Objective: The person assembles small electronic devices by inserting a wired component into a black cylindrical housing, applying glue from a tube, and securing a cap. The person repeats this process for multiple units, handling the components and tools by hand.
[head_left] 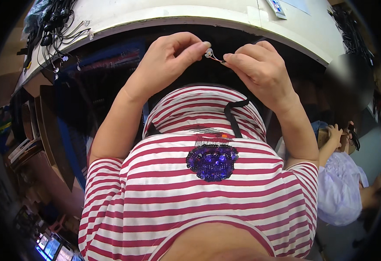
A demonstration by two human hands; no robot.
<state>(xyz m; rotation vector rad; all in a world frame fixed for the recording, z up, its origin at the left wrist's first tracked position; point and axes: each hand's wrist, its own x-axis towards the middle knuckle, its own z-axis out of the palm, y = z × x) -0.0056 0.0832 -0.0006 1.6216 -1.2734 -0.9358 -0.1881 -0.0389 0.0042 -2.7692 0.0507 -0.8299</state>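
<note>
In front of my lap, close to the edge of the white table, both hands are raised and pinching. Between thumb and fingertips, my left hand [173,58] grips a small clear round piece [208,53], too small for me to tell its kind. Thin wires [216,58], one of them reddish, run from that piece to a dark cable end. My right hand [260,67] is closed on this cable end, with the thumb and index finger pressed together. The rest of the cable is hidden by the right hand and the dark background.
Beyond my hands, the white table [173,16] curves across the view. Black cables [58,19] with small clear ends hang over its left edge. A tube [276,8] lies at the back, and more black cables [351,32] lie right. Another person [340,187] sits at the right.
</note>
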